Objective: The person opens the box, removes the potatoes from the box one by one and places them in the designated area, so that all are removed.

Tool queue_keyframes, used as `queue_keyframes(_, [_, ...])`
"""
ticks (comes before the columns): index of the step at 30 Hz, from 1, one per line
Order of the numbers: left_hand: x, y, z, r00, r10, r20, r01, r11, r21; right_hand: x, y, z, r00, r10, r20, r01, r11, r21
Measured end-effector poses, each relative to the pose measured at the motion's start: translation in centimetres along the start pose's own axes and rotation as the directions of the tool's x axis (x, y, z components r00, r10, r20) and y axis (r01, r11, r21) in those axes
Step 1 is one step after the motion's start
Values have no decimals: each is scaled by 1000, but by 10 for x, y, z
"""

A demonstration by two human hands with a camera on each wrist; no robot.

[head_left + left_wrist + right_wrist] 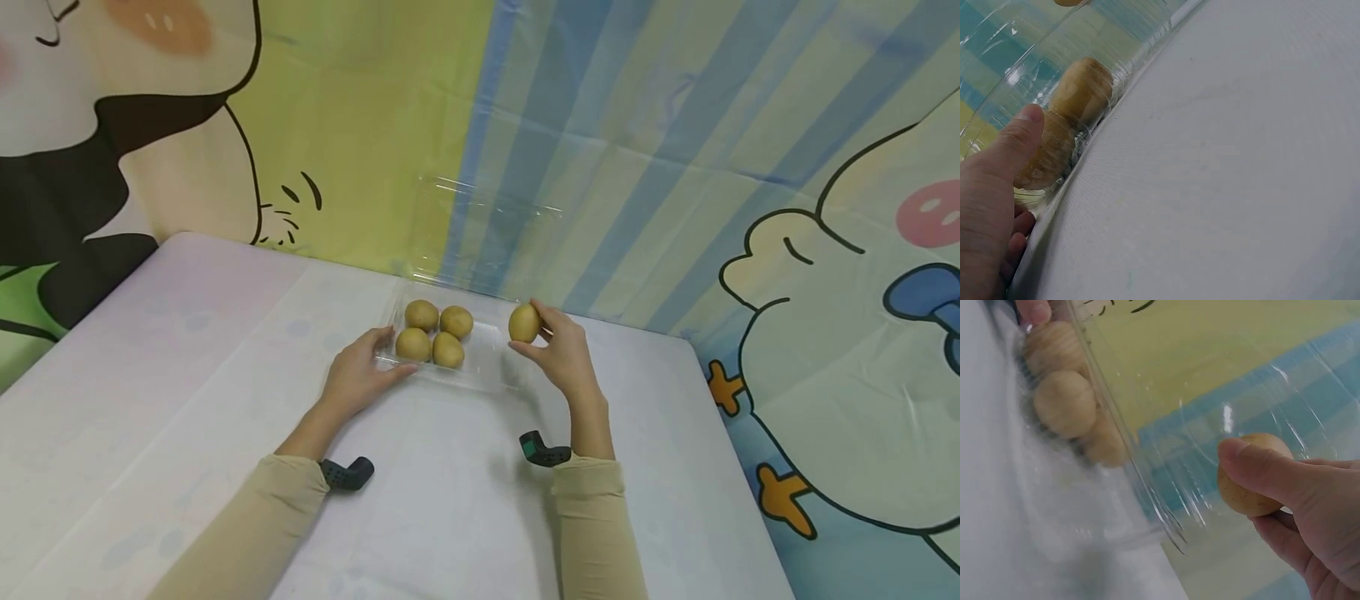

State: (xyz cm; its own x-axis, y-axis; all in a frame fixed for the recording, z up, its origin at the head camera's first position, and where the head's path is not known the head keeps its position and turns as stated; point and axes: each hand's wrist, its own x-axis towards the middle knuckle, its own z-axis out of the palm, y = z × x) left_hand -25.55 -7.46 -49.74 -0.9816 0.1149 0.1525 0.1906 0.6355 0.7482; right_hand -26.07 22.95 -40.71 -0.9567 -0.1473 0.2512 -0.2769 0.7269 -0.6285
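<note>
The right hand [564, 354] is pinching a small brownish-yellow kiwi [524, 323] between thumb and fingers, just right of center in the head view; in the right wrist view the thumb is lying across the front of that kiwi [1254, 478] in the right half of the frame, with the fruit sitting off the table and just beside the clear wall of the clear plastic clamshell tray [1110, 425]; whether it's actually touching the plastic is hard to tell.

The left hand [358, 377] is gripping the tray's near left corner, thumb along the wall and fingers tucked under the edge; the left wrist view is showing that thumb [1019, 134] pressing the plastic right over one of the fruits inside, at the left side of the frame.

The tray [480, 367] is sitting on the white table [187, 375] around the middle of the head view, lid [487, 233] standing open against the backdrop; four kiwis [438, 333] are bunching up in its left half, two by two, touching each other; the right half is showing bare plastic.

Behind it all a cartoon backdrop [675, 125] is filling the upper part of the frame, yellow, blue stripes and animal drawings; beige sleeves [247, 525] are coming in from the bottom edge.
</note>
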Motion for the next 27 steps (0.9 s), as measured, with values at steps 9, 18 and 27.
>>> queue_keyframes(9, [0,0,-1,1000,2,7,-2,1000,-4,-5,18,-19,997,34,-72,-33,999,11])
queue_keyframes(18, [-1,2,-2,1000,2,1,-2,1000,-2,-11,34,-29,994,28,-107,-23,998,50])
queue_keyframes(27, [-2,2,-3,1000,-2,7,2,1000,-9,-16,47,-32,987,73,-141,-55,990,129])
